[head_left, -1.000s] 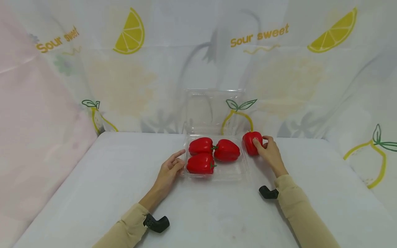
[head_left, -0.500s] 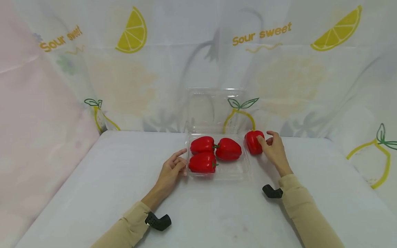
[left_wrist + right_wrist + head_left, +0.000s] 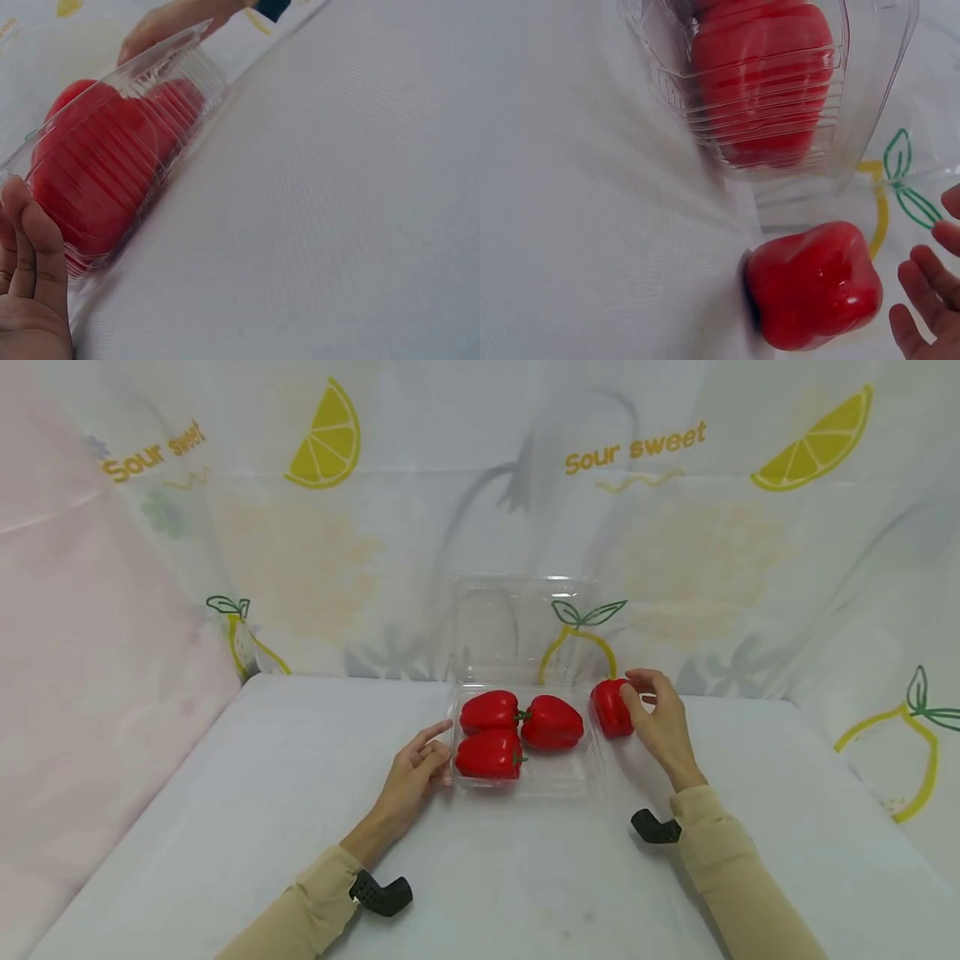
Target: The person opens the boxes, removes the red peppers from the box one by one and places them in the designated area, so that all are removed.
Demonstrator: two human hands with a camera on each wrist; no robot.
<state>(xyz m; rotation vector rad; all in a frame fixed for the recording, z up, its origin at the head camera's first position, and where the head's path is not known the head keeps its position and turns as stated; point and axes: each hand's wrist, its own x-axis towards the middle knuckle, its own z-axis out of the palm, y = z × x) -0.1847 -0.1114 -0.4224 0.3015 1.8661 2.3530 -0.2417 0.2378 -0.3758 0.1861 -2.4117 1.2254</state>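
The right hand [image 3: 663,722] was beside a red bell pepper [image 3: 611,710] that sat on the white-covered table [image 3: 555,877], just right of a clear plastic clamshell box [image 3: 558,772]. Its fingers were spread and had hold of nothing; the right wrist view showed a gap between them and the pepper, though from the head view alone I could not tell whether the thumb touched it, since the two overlapped there.

The left hand [image 3: 408,777] rested at the left side of the box, its index finger extended and the others loosely bent, fingertips against the wall near the rim without gripping it.

Inside the box lay three more red bell peppers: a back-left pepper [image 3: 488,711], a front-left pepper [image 3: 489,754] and a right-hand pepper [image 3: 552,722]. The left pair had their green stems pointing right, while the third pointed its stem left. The clear lid [image 3: 487,589] stood raised at the rear, before a fabric backdrop [image 3: 285,568] printed with lemons and "Sour sweet".
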